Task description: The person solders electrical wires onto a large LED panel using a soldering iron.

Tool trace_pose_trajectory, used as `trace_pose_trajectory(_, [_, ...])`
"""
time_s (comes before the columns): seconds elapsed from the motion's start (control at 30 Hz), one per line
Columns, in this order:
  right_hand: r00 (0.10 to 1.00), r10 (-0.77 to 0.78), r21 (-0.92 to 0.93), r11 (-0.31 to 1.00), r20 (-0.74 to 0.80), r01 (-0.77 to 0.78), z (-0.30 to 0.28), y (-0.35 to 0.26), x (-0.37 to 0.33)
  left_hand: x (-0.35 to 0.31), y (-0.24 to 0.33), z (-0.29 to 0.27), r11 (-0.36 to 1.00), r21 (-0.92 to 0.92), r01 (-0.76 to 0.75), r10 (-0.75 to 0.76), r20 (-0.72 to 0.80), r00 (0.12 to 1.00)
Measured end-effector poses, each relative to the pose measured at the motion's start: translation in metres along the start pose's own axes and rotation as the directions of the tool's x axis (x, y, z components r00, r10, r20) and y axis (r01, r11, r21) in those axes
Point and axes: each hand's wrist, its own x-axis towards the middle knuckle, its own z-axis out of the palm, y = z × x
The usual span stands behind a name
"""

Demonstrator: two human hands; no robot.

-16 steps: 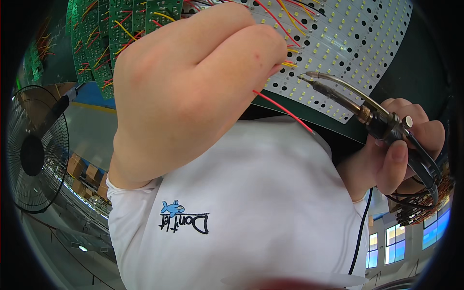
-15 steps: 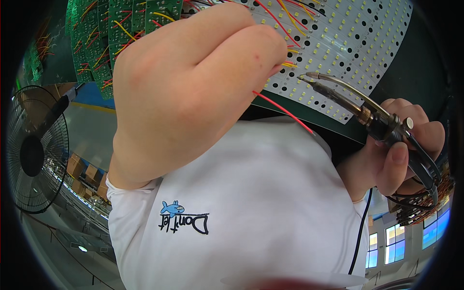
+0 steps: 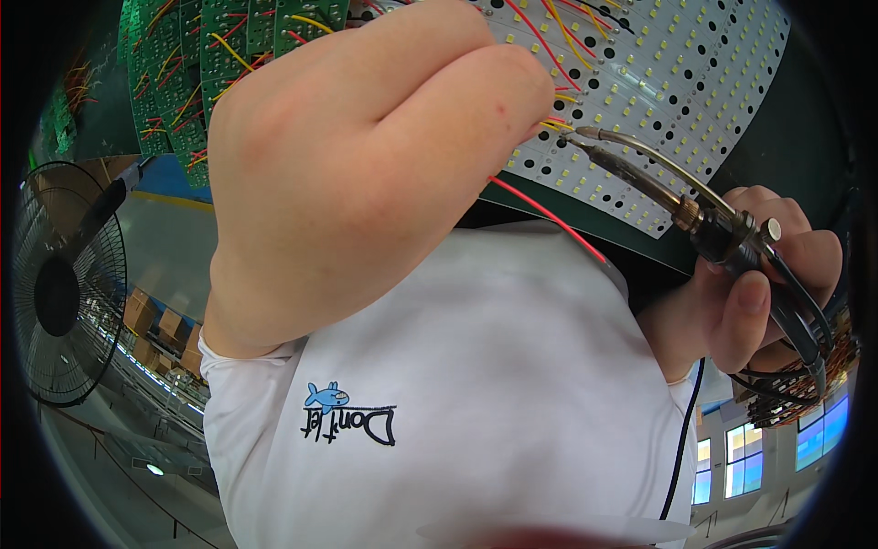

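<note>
My left hand (image 3: 366, 174) is curled closed over the white LED board (image 3: 631, 188), its fingertips mostly hidden beneath. Short red and yellow wires (image 3: 556, 124) stick out from its fingers toward the board, and a longer red wire (image 3: 549, 218) trails from under it. My right hand (image 3: 777, 265) grips a soldering iron (image 3: 631, 176) with a thin curved metal solder-feed tube (image 3: 654, 157) clamped along it. The iron's tip and the tube's end are at the wire ends, on or just above the board; exact contact I cannot tell.
Green circuit boards (image 3: 229, 55) with red and yellow wires lie at the far left. Other wires (image 3: 572, 41) run over the LED board's far part. A black fan (image 3: 64, 293) stands at the left, and a black cable (image 3: 681, 439) hangs at the right.
The iron's tip has moved slightly up and left, closer to the wire ends. The LED board and my left fingers with the wires have shifted a little to the right.
</note>
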Motion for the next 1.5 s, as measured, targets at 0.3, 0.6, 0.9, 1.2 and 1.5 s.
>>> trace_pose_trajectory(0.3, [1.000, -0.003, 0.023, 1.000, -0.023, 0.004, 0.000, 0.002, -0.001, 0.000, 0.000, 0.001, 1.000, 0.003, -0.018, 0.018, -0.044, 0.999])
trace_pose_trajectory(0.6, [0.997, 0.071, 0.120, 0.990, -0.022, -0.068, -0.009, -0.004, -0.004, 0.002, 0.018, -0.001, 0.975, -0.059, 0.213, -0.214, -0.007, 0.977])
trace_pose_trajectory(0.9, [0.990, 0.101, 0.231, 0.970, -0.102, -0.075, -0.012, -0.005, -0.010, 0.002, 0.003, -0.023, 0.977, -0.200, 0.077, -0.024, 0.253, 0.967])
trace_pose_trajectory(1.2, [0.997, 0.067, 0.206, 0.977, -0.046, -0.057, -0.012, -0.006, -0.008, -0.004, 0.002, -0.013, 1.000, 0.009, 0.000, -0.002, 0.202, 0.979])
trace_pose_trajectory(1.5, [0.999, 0.044, 0.082, 0.996, -0.020, -0.042, -0.006, -0.007, -0.008, -0.002, -0.001, -0.014, 0.999, 0.031, -0.045, 0.039, 0.173, 0.984])
